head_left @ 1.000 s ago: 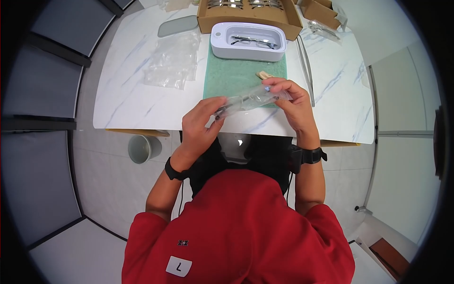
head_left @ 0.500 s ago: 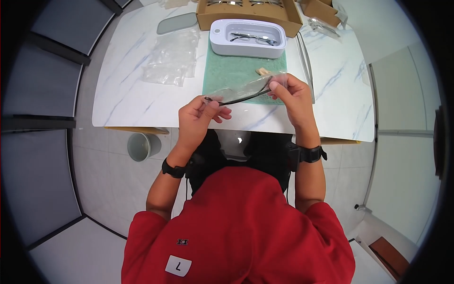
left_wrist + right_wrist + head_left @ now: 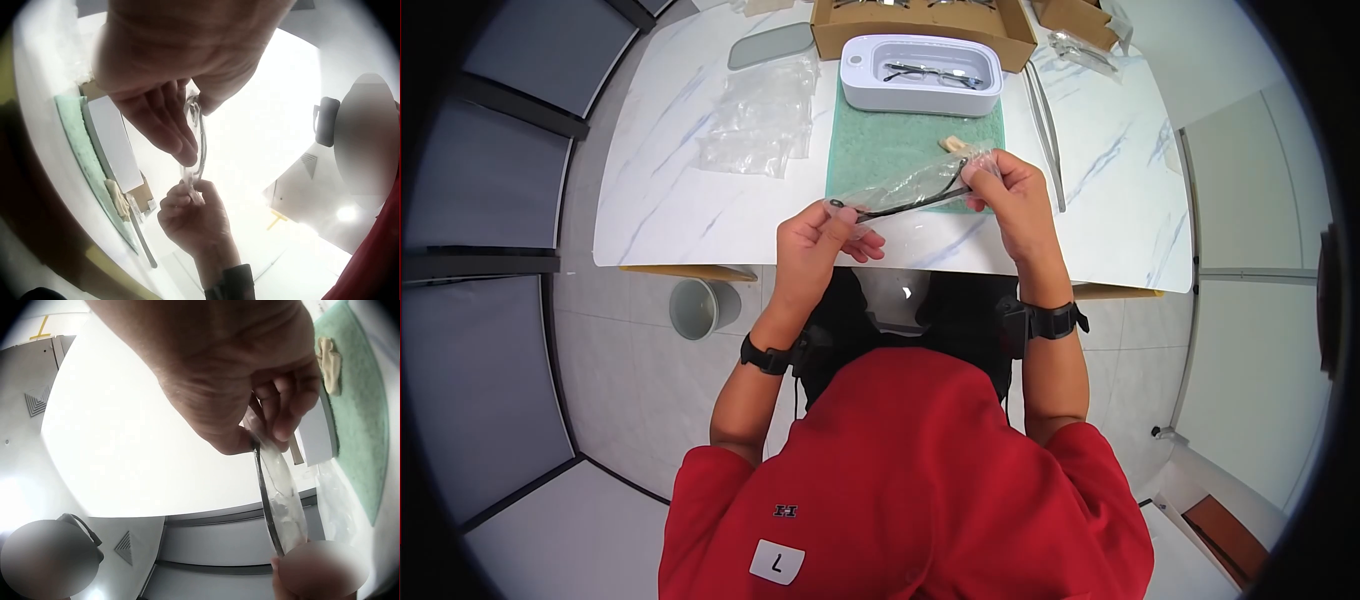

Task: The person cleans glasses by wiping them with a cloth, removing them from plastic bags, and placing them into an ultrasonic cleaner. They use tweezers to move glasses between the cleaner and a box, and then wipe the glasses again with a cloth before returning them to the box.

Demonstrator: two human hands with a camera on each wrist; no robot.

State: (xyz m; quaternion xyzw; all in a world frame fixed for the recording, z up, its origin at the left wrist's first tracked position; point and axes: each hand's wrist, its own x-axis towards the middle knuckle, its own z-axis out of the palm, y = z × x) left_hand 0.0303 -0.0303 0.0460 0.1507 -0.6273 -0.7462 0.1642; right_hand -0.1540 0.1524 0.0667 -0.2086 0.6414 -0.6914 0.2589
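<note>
A clear plastic bag (image 3: pixel 905 189) with dark-framed glasses (image 3: pixel 910 206) inside is stretched between both hands, above the table's front edge. My left hand (image 3: pixel 810 250) pinches its left end between thumb and fingers. At the right end, my right hand (image 3: pixel 1022 210) grips the bag and the glasses' end with thumb and curled fingers. In the right wrist view the dark frame (image 3: pixel 267 500) runs along one side of the bag. Behind the hands, a beige cloth (image 3: pixel 956 146) lies on the green towel (image 3: pixel 880 150).
A white cleaner tub (image 3: pixel 920 103) holding glasses stands at the towel's back. Behind it is a cardboard box (image 3: pixel 920 32) of glasses. Empty clear bags (image 3: pixel 755 125) and a grey lid (image 3: pixel 770 46) lie left; a metal strip (image 3: pixel 1045 135) and bagged items (image 3: pixel 1084 53) lie right.
Since a second ago the bag has turned so the dark frame shows along its lower edge, and both hands have changed their hold. Over the last half second they have barely moved.
</note>
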